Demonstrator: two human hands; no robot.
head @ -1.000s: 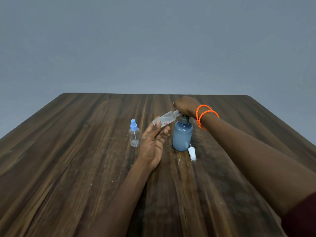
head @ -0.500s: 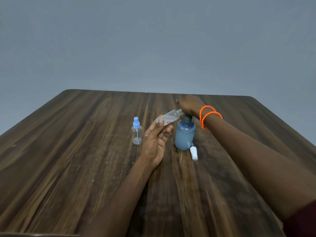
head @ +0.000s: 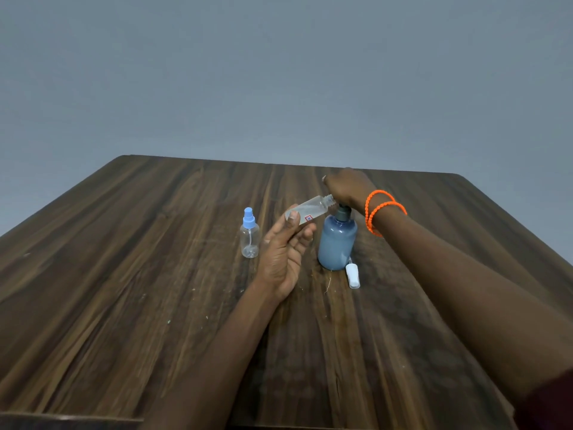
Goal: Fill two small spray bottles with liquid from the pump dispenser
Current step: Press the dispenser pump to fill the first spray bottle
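Note:
A blue pump dispenser [head: 337,242] stands upright near the table's middle. My right hand [head: 348,189], with orange bands on the wrist, lies over its pump head and hides it; how the fingers lie there is hidden. My left hand [head: 286,252] holds a small clear uncapped bottle [head: 313,209] tilted, its open neck up against the pump under my right hand. A second small clear spray bottle [head: 249,235] with a light-blue sprayer stands upright left of my left hand.
A white spray cap [head: 353,276] lies on the dark wooden table [head: 124,274] just right of the dispenser's base. The table's far edge runs behind my hands, with a plain grey wall beyond.
Both hands have stayed at the dispenser with the clear bottle's neck at the pump. The view has shifted slightly; nothing was let go.

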